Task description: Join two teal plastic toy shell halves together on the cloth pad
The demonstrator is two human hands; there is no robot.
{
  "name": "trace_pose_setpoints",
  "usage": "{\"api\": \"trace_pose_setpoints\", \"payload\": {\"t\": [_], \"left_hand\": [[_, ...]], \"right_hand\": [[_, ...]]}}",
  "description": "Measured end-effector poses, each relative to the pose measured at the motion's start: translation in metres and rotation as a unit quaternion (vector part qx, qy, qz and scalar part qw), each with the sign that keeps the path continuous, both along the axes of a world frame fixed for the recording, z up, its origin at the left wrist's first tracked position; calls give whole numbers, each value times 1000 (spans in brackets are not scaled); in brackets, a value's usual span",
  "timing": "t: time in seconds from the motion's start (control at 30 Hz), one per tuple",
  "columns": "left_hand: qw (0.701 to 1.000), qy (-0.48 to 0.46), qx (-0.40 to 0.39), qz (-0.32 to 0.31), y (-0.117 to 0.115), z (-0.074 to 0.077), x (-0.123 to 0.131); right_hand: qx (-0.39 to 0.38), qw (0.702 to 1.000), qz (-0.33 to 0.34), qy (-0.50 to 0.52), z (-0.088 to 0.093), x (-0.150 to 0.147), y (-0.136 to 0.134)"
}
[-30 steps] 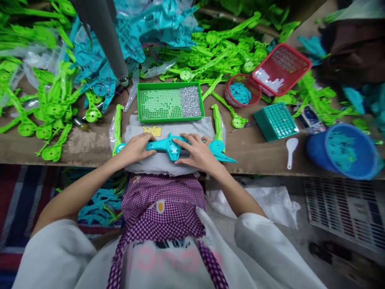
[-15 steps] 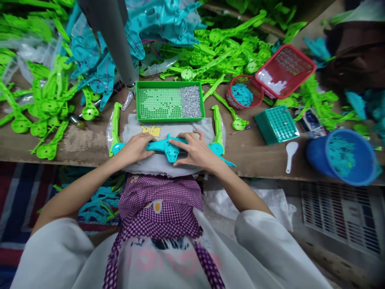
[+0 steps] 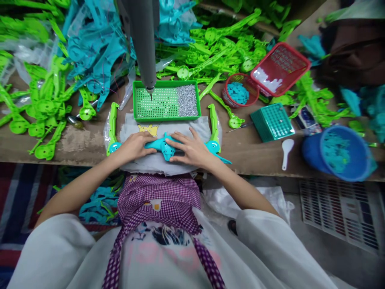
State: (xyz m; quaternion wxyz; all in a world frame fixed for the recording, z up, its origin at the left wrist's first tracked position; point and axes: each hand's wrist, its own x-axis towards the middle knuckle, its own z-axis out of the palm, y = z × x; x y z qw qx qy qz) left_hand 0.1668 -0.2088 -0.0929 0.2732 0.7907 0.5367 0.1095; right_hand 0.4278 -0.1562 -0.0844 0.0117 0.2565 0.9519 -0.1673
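A blue plastic toy part (image 3: 168, 150) lies across a grey cloth (image 3: 141, 165) at the table's front edge, with a curved green arm (image 3: 112, 122) on its left end and another green arm (image 3: 214, 124) on its right. My left hand (image 3: 136, 145) is closed around the part left of its middle, thumb on the near side. From the other side, my right hand (image 3: 191, 149) grips it with fingers over the top, near the centre piece. A grey electric screwdriver (image 3: 142, 52) hangs bit-down over a green tray (image 3: 167, 119) of small silver screws (image 3: 187, 100). My palms hide parts of the toy.
Green plastic parts (image 3: 222, 52) and blue parts (image 3: 96, 52) are heaped at the back. To the right are a red basket (image 3: 254, 96), a red tray (image 3: 300, 84), a teal crate (image 3: 272, 122), a white spoon (image 3: 287, 152) and a blue bucket (image 3: 313, 146).
The hanging screwdriver has swung right, from the tray's left corner to above the tray. My view has shifted slightly. Both hands keep their hold on the toy part.
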Motion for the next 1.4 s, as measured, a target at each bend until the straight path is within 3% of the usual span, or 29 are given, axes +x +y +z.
{"api": "trace_pose_setpoints", "payload": {"t": [0.1, 0.2, 0.27, 0.33, 0.37, 0.43, 0.53, 0.63, 0.77, 0.93, 1.17, 1.4], "left_hand": [[1000, -17, 11, 16, -2, -5, -2], [999, -31, 22, 16, -5, -9, -3], [999, -37, 25, 10, -5, -10, -3], [999, -38, 24, 12, -5, -9, -2], [999, -35, 22, 17, -5, -9, -2], [999, -28, 18, 24, -4, -8, -2], [999, -22, 11, 21, -3, -9, -2], [999, -28, 10, 25, -3, -10, -2], [999, -41, 3, 17, -3, -10, -1], [999, -48, -5, 17, -3, -8, -1], [997, -67, -7, 28, -3, -8, -1], [997, -67, -15, 20, -2, -6, -1]], "right_hand": [[-11, 999, -23, 41, 7, 1, -6], [8, 966, -132, 221, 30, -21, -1], [36, 889, -225, 398, 51, -55, 17], [38, 797, -249, 550, 69, -101, 48], [8, 796, -216, 566, 75, -124, 65], [-82, 831, -137, 534, 83, -164, 98], [-158, 851, -70, 496, 84, -191, 122], [-180, 839, -125, 499, 77, -178, 119], [-208, 796, -218, 525, 62, -147, 112], [-207, 752, -266, 567, 43, -149, 115], [-217, 755, -243, 569, 26, -171, 118], [-251, 736, -261, 573, 14, -182, 116]]}}
